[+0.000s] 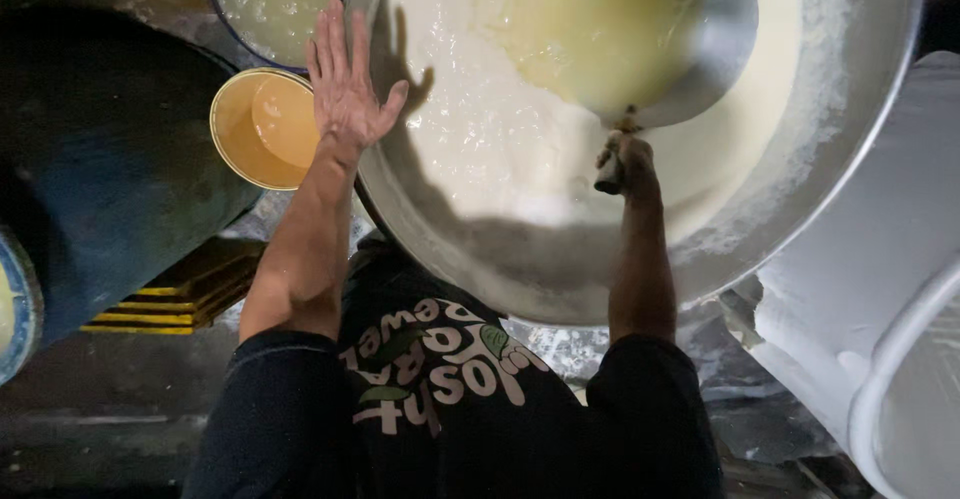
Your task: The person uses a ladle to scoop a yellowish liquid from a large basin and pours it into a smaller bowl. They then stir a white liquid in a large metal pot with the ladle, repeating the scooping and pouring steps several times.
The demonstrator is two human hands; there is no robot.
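Head view: looks straight down over the person's chest at a cooking station, dim at the edges.
Pan (860,159): huge shallow metal pan, fills the upper right; tilted rim sits just in front of the body so both arms reach it without leaning.
Milk (500,149): white foamy liquid covers most of the pan floor, yellower near the far side; dried crust rings the wall above it.
Drum (110,189): dark, round, to the left of the pan, well clear of the hands.
Ladle (690,49): broad metal blade lies flat in the liquid, handle running back toward the person; the low angle suits scraping or skimming, by my reading.
Bowl (262,127): yellow, holds orange-tan liquid, set just beside the pan's left rim, within easy reach.
Left hand (345,79): open wide, fingers spread, palm down on the pan's left rim; holds nothing, likely steadying.
Right hand (625,164): closed tight around the ladle handle, above the milk near the pan's middle.
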